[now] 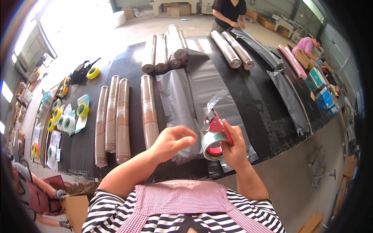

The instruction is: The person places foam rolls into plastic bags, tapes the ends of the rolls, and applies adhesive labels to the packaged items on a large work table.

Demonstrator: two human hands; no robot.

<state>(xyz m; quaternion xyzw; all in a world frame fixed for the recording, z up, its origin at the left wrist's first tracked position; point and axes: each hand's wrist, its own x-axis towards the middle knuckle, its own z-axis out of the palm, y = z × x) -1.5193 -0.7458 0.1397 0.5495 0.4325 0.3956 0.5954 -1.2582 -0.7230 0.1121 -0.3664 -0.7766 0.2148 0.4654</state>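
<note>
My right hand [236, 152] is wrapped round a red tape dispenser [216, 123], held up over the near part of the table. It carries a roll of tape [208, 145], and a loose clear strip [217, 99] sticks up from its far end. Just left of the dispenser is my left hand [171, 143], with its fingers bent, the thumb apart and nothing visible in it. Beneath both hands lie grey plastic bags [176, 91]. Close to my left forearm, a brown roll in clear wrap [149, 105] lies lengthwise on the table.
More wrapped rolls [123, 120] lie left on the black table [268, 116], others [155, 54] at its far side. Tape rolls [69, 125] sit along the left edge. Co-workers stand at the far side [230, 11], far right [305, 46] and lower left, beside a cardboard box [75, 211].
</note>
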